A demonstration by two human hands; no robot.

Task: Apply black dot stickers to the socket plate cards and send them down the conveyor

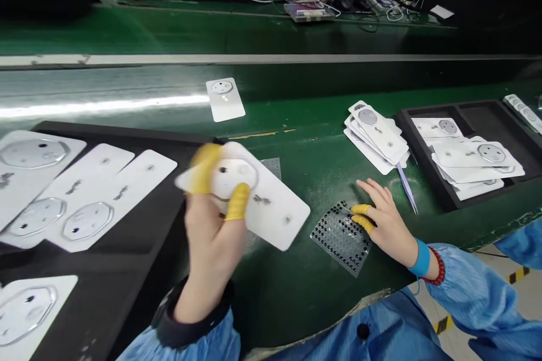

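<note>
White panel lies gripped in left hand, its long axis slanting down-right toward dotted sheet at right hand, whose hold cannot be told.

left hand holds what seems a white panel

White round-cornered rectangular panel: we hold it raised in our left hand, long side sloping down rightward, grey-outlined octagon near the gripped end.
Clear squarish plastic sheet with black dots: we see it flat, cornerwise, dots mostly bordering it, our right hand at its upper-right edge.
</note>
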